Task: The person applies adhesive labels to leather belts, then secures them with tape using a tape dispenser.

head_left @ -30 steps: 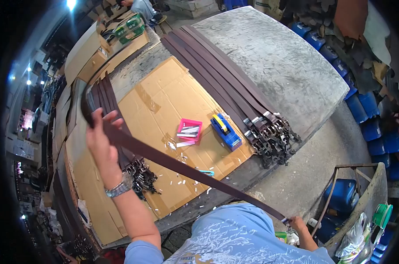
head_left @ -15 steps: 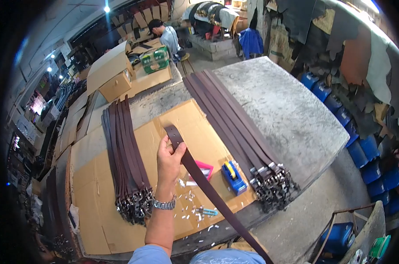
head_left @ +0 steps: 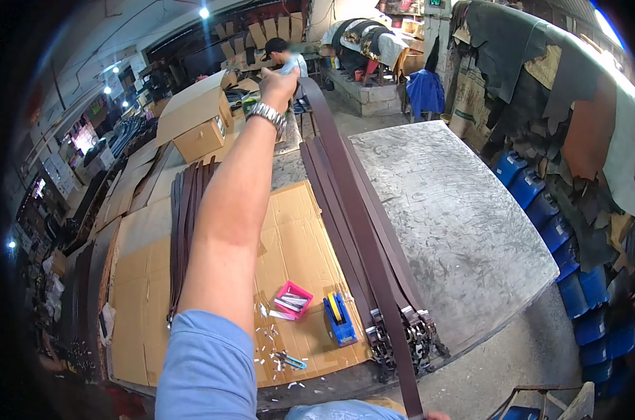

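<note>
My left hand [head_left: 279, 89], with a metal watch on its wrist, is raised far forward and closed on one end of a dark brown leather belt [head_left: 352, 192]. The belt runs straight down over a row of similar belts [head_left: 323, 189] whose metal buckles [head_left: 419, 336] face me. Only a sliver of my right hand [head_left: 438, 416] shows at the bottom edge, against the belt's near end; its fingers are mostly out of frame. Left of the belt row are a blue tape dispenser [head_left: 341, 323], a pink tray [head_left: 292, 301] with white strips, and small blue-handled snips [head_left: 291, 360].
Cardboard [head_left: 142, 287] covers part of the table, with white scraps on it. Another belt bundle [head_left: 184, 210] lies partly behind my left arm. A cardboard box [head_left: 200, 140] stands at the back. Beyond it is a person [head_left: 293, 63]. Blue containers [head_left: 541, 203] line the right side.
My left hand has moved forward and up with the belt's end, drawing the belt out straight over the right-hand row. Part of my right hand has come into view at the bottom.
</note>
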Demonstrator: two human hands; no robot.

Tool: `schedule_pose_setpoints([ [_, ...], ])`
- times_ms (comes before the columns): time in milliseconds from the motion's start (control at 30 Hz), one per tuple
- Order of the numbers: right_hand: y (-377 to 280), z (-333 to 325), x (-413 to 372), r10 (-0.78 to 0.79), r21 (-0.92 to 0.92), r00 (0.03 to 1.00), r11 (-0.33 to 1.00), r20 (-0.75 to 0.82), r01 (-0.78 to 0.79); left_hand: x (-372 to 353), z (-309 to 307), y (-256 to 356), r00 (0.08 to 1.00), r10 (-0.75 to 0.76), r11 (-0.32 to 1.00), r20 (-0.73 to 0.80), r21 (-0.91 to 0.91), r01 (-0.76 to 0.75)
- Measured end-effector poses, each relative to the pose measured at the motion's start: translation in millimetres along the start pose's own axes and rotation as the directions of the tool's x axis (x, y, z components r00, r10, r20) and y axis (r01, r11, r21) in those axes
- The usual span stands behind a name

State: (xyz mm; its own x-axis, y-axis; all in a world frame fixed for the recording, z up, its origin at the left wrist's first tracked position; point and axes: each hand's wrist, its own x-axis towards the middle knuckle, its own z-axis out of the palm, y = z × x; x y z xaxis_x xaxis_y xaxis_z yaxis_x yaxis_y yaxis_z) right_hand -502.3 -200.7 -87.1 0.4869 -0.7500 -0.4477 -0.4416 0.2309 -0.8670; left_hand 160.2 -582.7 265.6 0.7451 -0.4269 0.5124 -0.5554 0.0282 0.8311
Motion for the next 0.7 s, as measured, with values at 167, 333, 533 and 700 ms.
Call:
schedule_pose_setpoints([
  [167, -115.9, -21.8, 132.2, -0.200, 0.341, 0.949, 0.934, 0.243, 0.110, -84.3, 5.7, -8.6, 0.900, 0.337, 0.888, 0.276, 0.224, -0.401],
  [333, -107.9, -32.2, 199.1, -0.041, 0.214, 0.972, 0.977, 0.232, -0.010, -221.0, -97.4, -105.8, 0.819, 0.183, 0.768, 0.544, 0.441, -0.465],
  [533, -79.6, -34.7, 208.1, 0.044, 0.084, 0.962, 0.994, 0.269, -0.069, -390.3, -300.1, -216.7, 0.889, -0.397, 0.680, 0.229, 0.724, 0.117],
  [700, -115.2, -22.3, 236.4, 0.073, 0.071, 0.974, 0.993, 0.216, -0.090, -536.7, -379.9, -261.7, 0.835, -0.548, 0.667, 0.052, 0.629, 0.399],
])
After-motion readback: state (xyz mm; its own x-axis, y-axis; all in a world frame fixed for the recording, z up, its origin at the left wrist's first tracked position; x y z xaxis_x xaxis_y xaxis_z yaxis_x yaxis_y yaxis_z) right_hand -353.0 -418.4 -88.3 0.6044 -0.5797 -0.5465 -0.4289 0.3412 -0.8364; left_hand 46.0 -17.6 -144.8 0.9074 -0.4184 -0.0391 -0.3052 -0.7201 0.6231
